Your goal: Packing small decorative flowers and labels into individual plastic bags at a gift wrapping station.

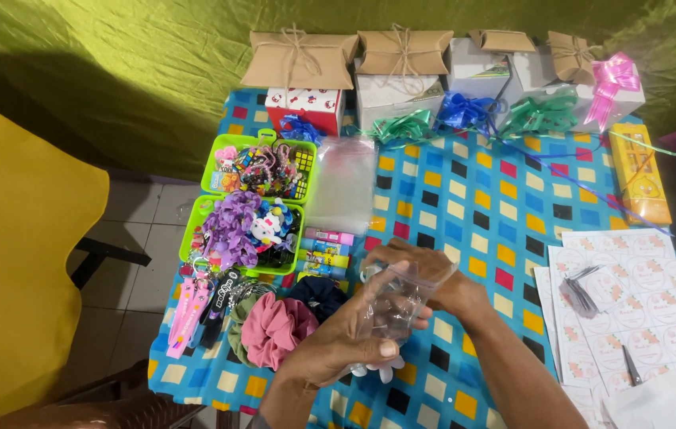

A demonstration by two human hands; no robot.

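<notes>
On the bench, gift boxes line the far edge, with two baskets of trinkets at the left and scrunchies in front of them. Sticker sheets lie at the right, and both hands hold a plastic bag between them, near the front edge.

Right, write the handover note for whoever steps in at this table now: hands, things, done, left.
Left hand: grips the lower part of a small clear plastic bag from below.
Right hand: at the bag's top edge, fingers at its mouth.
Bag: held above the checkered tablecloth; something small shows inside, too unclear to name. A white piece shows below the left hand.
Nearby: scrunchies, two green baskets of trinkets, spare clear bags, sticker sheets, boxes and bows at the back.
Done: bag in hand, seemingly part-filled.
Left: bag not yet closed.
</notes>
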